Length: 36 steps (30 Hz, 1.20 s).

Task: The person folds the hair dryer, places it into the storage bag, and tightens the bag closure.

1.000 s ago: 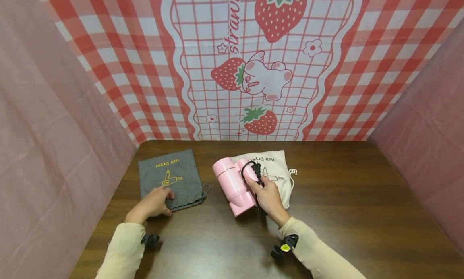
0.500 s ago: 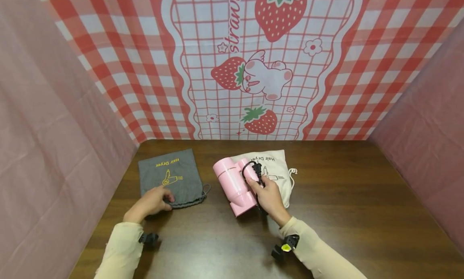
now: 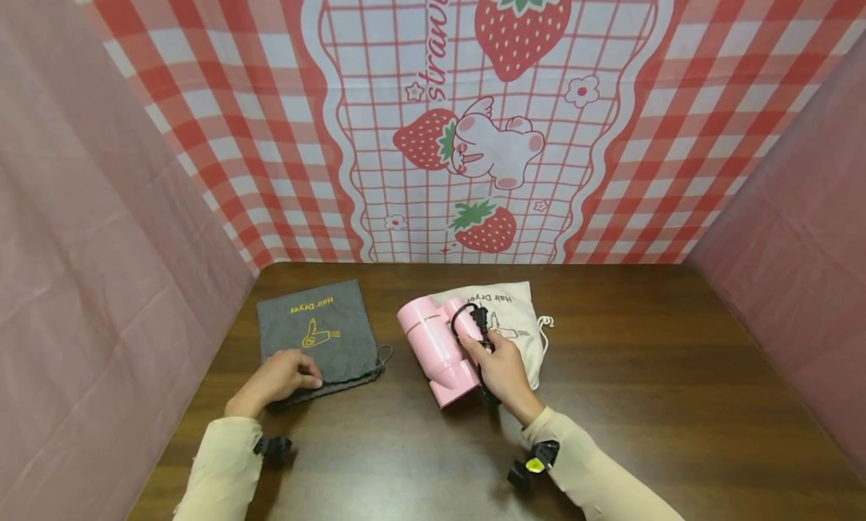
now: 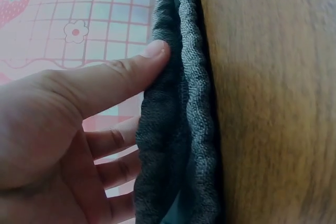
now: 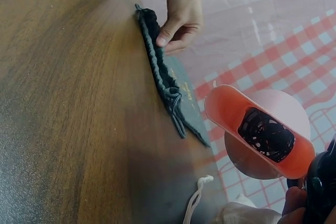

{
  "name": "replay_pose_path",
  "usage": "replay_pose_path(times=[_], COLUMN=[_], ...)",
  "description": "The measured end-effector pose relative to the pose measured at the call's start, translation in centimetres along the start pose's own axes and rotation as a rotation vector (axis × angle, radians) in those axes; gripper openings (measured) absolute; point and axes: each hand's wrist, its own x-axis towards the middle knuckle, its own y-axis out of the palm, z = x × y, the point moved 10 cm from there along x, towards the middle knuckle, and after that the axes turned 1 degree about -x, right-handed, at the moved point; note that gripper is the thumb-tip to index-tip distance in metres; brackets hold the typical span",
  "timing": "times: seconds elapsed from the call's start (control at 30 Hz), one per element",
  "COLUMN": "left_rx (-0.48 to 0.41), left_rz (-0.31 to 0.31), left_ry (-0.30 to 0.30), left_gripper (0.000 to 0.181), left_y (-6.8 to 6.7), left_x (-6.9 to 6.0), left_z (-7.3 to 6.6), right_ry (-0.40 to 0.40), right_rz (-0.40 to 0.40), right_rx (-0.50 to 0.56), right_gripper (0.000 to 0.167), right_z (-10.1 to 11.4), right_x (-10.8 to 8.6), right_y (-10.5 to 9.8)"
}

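My left hand (image 3: 279, 380) pinches the upper layer of a grey drawstring bag (image 3: 341, 340) printed "Hair Dryer". Its thumb lies at the bag's mouth, with the other fingers behind that layer. The left wrist view shows a gap between the two gathered edges (image 4: 197, 98). On the right, my right hand (image 3: 504, 374) grips a pink hair dryer (image 3: 433, 340) by its folded handle, together with the black cord (image 3: 479, 316). In the right wrist view the nozzle (image 5: 220, 100) faces the camera. The dryer is held over part of a white drawstring bag (image 3: 521, 295).
Both bags lie on a brown wooden table (image 3: 643, 355). A strawberry-print cloth (image 3: 379, 77) stands behind it, and pink cloth (image 3: 101, 205) hangs at the sides. White drawstrings (image 3: 545, 327) stick out on the white bag's right.
My left hand has taken hold of the grey bag's upper edge, and the mouth has parted, its lower edge now showing. My right hand and the hair dryer have hardly moved.
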Motion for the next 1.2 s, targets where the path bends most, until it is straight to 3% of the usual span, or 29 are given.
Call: replay_pose_path(times=[0.67, 1.0, 1.2], left_rx=[-0.069, -0.082, -0.103], left_rz=[-0.089, -0.186, -0.254], left_ry=[-0.079, -0.072, -0.099], left_gripper=[0.009, 0.010, 0.010], left_y=[-0.2, -0.8, -1.3], left_x=[0.8, 1.3, 1.5], left_z=[0.9, -0.2, -0.7], right_ry=[0.010, 0.016, 0.016], right_rz=[0.004, 0.018, 0.018], right_rx=[-0.008, 0.021, 0.021], right_gripper=[0.032, 0.035, 0.033], right_z=[-0.1, 0.0, 0.2], right_x=[0.1, -0.1, -0.2], right_y=[0.0, 0.3, 0.4])
